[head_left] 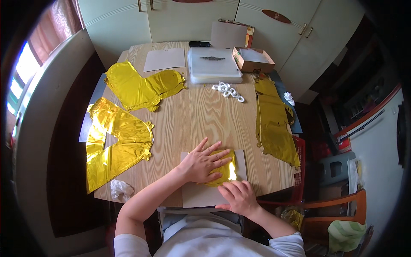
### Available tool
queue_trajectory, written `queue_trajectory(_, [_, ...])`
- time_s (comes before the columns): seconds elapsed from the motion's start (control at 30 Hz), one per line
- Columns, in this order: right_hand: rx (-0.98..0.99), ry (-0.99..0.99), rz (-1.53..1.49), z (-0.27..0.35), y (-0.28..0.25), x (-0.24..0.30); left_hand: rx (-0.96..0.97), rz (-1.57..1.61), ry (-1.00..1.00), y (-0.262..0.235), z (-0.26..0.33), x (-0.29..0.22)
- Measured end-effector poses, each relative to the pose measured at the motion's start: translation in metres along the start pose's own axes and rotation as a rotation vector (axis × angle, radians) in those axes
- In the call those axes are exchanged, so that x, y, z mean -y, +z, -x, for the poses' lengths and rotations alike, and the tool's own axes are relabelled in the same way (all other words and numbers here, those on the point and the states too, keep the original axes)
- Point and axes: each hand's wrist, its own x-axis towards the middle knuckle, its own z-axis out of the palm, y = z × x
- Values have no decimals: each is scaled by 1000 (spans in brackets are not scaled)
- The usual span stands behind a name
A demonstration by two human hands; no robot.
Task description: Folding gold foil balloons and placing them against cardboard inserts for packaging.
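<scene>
A folded gold foil balloon (231, 165) lies on a grey cardboard sheet (201, 197) at the table's near edge. My left hand (201, 165) rests flat on the foil with its fingers spread, covering much of it. At the foil's lower right corner is my right hand (240, 198). Its fingers are bent and their tips touch or nearly touch the foil's edge, while the thumb stands apart over the cardboard. No object shows inside the right hand.
Flat gold foil balloons lie at the left (120, 132), far left (141, 85) and right (276, 124). Several white rings (227, 90) sit before a clear plastic case (214, 64) and an open box (254, 62). Crumpled white tissue (121, 189) lies near left. A chair (334, 201) stands right.
</scene>
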Motion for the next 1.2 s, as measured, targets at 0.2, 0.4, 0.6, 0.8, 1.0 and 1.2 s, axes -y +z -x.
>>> queue_trajectory(0.2, [-28,34,-34,4,5,-1,-16,42,23,5,3,-12])
queue_trajectory(0.4, [38,28,-148,-7,-8,-3,-15,53,-15,7,7,-20])
queue_trajectory(0.6, [-91,256,-360,-45,3,-57,-20,40,-22,2,6,-21])
queue_trajectory(0.8, [9,260,-228,-42,33,-83,-84,65,-23,0,6,-23])
queue_trajectory(1.0, [93,171,-122,-42,28,-83,-90,30,-13,2,10,-22])
queue_trajectory(1.2, [213,136,-42,-36,22,-83,-93,115,-56,0,9,-21])
